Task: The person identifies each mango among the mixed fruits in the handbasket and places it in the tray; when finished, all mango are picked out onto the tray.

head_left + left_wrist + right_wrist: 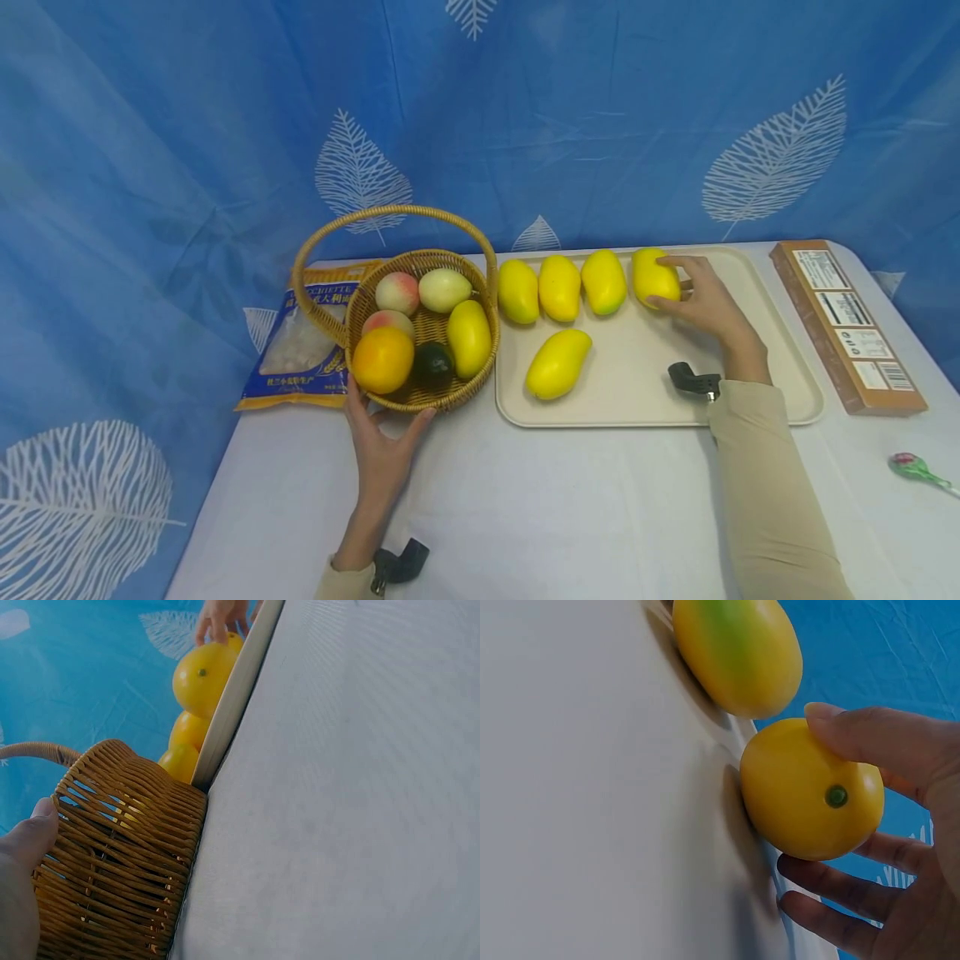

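Note:
My right hand (pixel 705 300) holds a yellow mango (pixel 654 277) at the back of the cream tray (pixel 637 392). In the right wrist view the thumb lies on top of this mango and the fingers are beneath and behind it. Three more mangoes (pixel 560 288) line up to its left, and another mango (pixel 558 364) lies in front of them. My left hand (pixel 384 454) grips the near side of a wicker basket (pixel 468 392), its thumb against the weave in the left wrist view. Inside sit peaches (pixel 397 292), an orange fruit (pixel 383 360), a dark green avocado (pixel 433 365) and a yellow mango (pixel 469 338).
A blue pasta bag (pixel 300 342) lies partly under the basket. Right of the tray is a long brown box (pixel 851 325), with a lollipop (pixel 911 467) in front of it. The basket's arched handle (pixel 397 210) stands up. A blue leaf-print curtain (pixel 600 125) hangs behind the white table.

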Available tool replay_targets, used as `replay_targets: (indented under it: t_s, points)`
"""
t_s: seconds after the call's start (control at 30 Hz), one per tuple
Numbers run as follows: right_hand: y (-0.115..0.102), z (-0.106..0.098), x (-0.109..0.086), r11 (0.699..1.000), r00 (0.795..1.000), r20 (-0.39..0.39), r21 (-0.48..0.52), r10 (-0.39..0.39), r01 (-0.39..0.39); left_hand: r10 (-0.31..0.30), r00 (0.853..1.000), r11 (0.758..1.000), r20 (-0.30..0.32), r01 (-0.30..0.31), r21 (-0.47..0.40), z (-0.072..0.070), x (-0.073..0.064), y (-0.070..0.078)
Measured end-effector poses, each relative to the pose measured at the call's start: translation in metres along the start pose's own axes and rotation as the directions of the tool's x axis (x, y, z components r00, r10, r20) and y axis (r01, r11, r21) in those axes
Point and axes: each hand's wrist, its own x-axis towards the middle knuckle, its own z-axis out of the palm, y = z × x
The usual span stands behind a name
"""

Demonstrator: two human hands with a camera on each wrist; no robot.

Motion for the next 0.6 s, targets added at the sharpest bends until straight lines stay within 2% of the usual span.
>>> replay_targets:
  t_s: [0.3,0.6]
  points:
    - [-0.0030,0.0010,-0.0001,1.000,1.000,0.006,-0.007,0.007,-0.007,0.000,1.000,1.000,-0.004,0.000,0.000,-0.0002,-0.0002,-0.0006]
    - [-0.0034,0.0004,-0.0003,0.998,1.000,-0.005,-0.056,-0.021,0.021,-0.004,1.000,1.000,-0.003,0.004,0.002,0.0002,0.0003,-0.0009]
